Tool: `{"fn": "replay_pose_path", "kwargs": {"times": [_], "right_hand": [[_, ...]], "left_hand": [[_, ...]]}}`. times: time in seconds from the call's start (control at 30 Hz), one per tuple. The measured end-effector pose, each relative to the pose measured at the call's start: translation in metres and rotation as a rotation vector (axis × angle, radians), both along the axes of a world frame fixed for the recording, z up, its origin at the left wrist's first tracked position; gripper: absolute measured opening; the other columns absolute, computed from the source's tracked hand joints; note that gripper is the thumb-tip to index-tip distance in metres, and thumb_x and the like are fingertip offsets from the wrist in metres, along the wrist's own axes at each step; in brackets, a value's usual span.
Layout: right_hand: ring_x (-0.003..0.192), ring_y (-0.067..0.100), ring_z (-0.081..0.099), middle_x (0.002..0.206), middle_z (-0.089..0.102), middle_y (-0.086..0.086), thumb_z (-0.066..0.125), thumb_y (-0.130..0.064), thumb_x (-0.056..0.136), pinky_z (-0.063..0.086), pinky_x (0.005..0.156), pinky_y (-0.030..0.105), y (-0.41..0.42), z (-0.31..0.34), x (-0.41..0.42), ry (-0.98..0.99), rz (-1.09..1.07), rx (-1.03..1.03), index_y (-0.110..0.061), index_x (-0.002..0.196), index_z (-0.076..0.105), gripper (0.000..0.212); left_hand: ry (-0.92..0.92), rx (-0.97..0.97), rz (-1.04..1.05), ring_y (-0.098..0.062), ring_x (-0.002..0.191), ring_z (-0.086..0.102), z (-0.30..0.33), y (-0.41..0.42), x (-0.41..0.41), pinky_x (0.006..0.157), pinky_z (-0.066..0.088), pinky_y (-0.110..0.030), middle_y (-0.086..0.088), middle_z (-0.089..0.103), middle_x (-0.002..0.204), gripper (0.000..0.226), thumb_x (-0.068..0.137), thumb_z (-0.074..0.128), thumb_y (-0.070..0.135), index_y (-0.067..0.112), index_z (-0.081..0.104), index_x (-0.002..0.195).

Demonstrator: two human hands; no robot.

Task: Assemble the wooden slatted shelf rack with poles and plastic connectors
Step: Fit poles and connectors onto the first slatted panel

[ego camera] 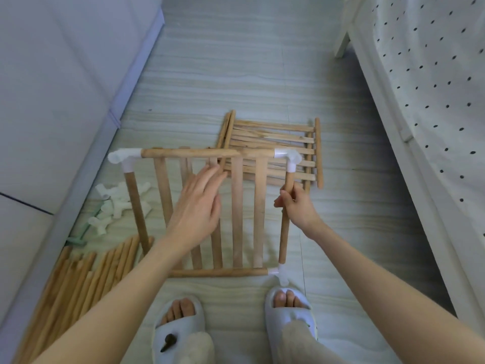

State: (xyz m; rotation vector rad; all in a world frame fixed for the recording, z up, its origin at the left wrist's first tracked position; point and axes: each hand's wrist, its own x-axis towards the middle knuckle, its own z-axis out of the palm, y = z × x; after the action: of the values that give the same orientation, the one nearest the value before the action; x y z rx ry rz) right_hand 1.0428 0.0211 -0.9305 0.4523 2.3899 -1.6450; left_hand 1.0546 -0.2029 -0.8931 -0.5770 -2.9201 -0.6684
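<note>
A wooden slatted shelf panel (237,211) stands tilted over the floor in front of me, with white plastic connectors at its top left (123,158), top right (288,157) and bottom right (280,274) corners. My right hand (296,206) grips the right-hand pole (284,232) that runs between the two right connectors. My left hand (199,206) lies over the slats with straight fingers, fingertips near the top rail. A left pole (136,211) hangs down from the top left connector.
More slatted panels (275,143) lie stacked on the floor behind. Loose white connectors (115,203) and a bundle of spare poles (78,279) lie at the left by a sofa (52,101). A bed (433,101) borders the right. My slippered feet (288,311) stand below.
</note>
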Motion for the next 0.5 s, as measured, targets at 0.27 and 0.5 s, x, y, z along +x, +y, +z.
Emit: {"fn": "replay_pose_path", "kwargs": {"times": [0.27,0.5], "right_hand": [[0.057,0.014,0.035,0.069,0.037,0.002,0.033,-0.019,0.102,0.039,0.051,0.026,-0.008,-0.030,-0.037,-0.180,-0.136,-0.205,-0.017,0.095,0.042,0.012],[0.054,0.014,0.033,0.068,0.032,0.002,0.033,-0.021,0.102,0.038,0.047,0.026,0.001,-0.071,-0.021,-0.385,-0.179,-0.262,-0.016,0.089,0.039,0.015]], "left_hand": [[-0.611,0.146,0.724,-0.034,0.139,0.021,-0.095,-0.091,-0.002,0.112,0.020,-0.039,-0.020,0.019,0.152,0.063,0.094,0.047,0.015,0.002,0.017,0.148],[-0.916,0.123,0.676,-0.033,0.140,0.022,-0.148,-0.105,-0.008,0.113,0.023,-0.039,-0.019,0.020,0.154,0.064,0.098,0.042,0.023,0.001,0.010,0.149]]}}
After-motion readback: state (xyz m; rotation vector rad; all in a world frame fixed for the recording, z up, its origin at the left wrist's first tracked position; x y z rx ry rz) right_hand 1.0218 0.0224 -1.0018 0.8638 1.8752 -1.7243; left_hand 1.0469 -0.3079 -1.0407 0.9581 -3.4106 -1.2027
